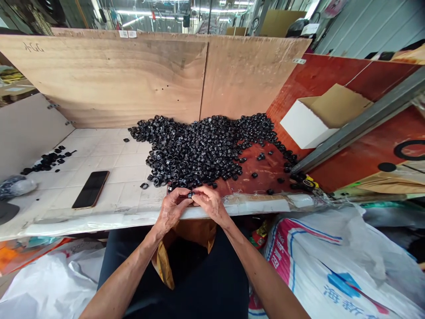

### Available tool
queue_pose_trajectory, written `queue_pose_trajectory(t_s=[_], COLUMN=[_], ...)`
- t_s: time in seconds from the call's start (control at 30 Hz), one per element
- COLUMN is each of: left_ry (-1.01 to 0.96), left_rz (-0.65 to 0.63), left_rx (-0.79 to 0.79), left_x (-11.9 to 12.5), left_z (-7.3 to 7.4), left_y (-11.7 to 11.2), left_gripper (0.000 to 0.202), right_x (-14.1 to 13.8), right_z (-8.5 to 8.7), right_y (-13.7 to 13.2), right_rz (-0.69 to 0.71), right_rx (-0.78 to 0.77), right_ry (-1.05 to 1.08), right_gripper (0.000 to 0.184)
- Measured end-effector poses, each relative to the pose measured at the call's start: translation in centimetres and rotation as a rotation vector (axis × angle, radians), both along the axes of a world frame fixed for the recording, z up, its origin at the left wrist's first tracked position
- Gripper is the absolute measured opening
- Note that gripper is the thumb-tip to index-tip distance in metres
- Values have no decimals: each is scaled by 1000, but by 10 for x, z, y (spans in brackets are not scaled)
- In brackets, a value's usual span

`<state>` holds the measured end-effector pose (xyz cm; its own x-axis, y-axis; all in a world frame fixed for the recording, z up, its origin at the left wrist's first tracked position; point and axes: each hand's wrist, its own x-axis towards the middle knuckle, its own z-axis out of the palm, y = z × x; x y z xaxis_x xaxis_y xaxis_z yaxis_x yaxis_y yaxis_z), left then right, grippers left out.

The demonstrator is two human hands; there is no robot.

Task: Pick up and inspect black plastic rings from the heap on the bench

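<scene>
Between my two hands, at the table's front edge, is a small black ring-shaped part. My left hand pinches it from the left with thumb and forefinger. From the other side, my right hand closes its fingertips on the same part. Just beyond my fingers spreads a large heap of similar black parts, up against the wooden back board. One loose black part lies to the left of my hands. Below them, a brown paper bag stands open between my legs.
A phone lies on the white tabletop at left, with a small group of black parts farther left. The wooden board closes the back. At right are a white cardboard box, a metal post and large woven sacks.
</scene>
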<state>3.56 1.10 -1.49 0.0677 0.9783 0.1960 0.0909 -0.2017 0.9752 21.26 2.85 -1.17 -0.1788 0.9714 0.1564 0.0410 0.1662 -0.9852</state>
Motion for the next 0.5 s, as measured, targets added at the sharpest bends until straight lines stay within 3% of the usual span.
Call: queue_pose_trajectory(t_s=[0.13,0.23,0.4,0.5], left_ry=[30,33,-48,-138], left_rz=[24,34,-6,-43], left_rx=[85,82,-76,-173], left_x=[-2,-2,-2,-3], left_z=[-4,-6,-2,5], left_y=[-1,-1,2,5], left_gripper=[16,15,19,25], right_x=[1,2,3,3], right_z=[7,6,1,2], right_y=[-1,-1,0,-1], right_rz=[39,37,17,26], right_rx=[-10,68,376,467], right_ry=[-58,-101,-178,-125], right_gripper=[18,18,20,23])
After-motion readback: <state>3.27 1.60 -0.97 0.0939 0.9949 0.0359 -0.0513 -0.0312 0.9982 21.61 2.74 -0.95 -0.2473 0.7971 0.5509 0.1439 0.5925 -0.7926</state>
